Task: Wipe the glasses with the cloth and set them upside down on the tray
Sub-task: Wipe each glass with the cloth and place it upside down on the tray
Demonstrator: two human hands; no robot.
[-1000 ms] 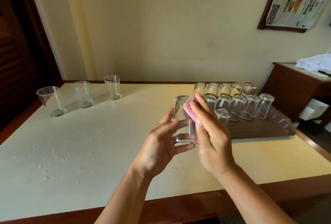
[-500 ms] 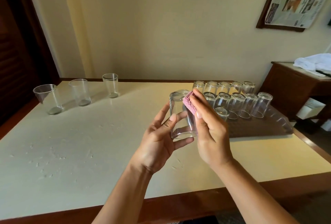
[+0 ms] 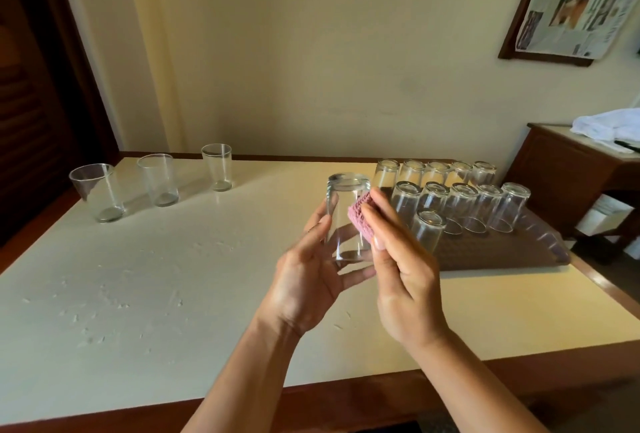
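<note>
My left hand (image 3: 308,280) grips a clear glass (image 3: 341,214) held base-up above the table. My right hand (image 3: 401,270) presses a folded pink cloth (image 3: 360,219) against the glass's right side. Behind my right hand lies a dark brown tray (image 3: 502,252) carrying several glasses (image 3: 460,204) set upside down in rows. Three upright glasses stand at the far left of the table: one nearest the edge (image 3: 97,192), a middle one (image 3: 157,179) and a third (image 3: 217,166).
The cream table top (image 3: 156,277) has water drops scattered over its left half and a wooden front edge. A brown side cabinet (image 3: 568,176) with white cloth on it stands at the right. A dark door fills the left.
The held glass has turned and risen slightly in my left hand. My right hand with the cloth has slid along its side. The view has shifted a little.
</note>
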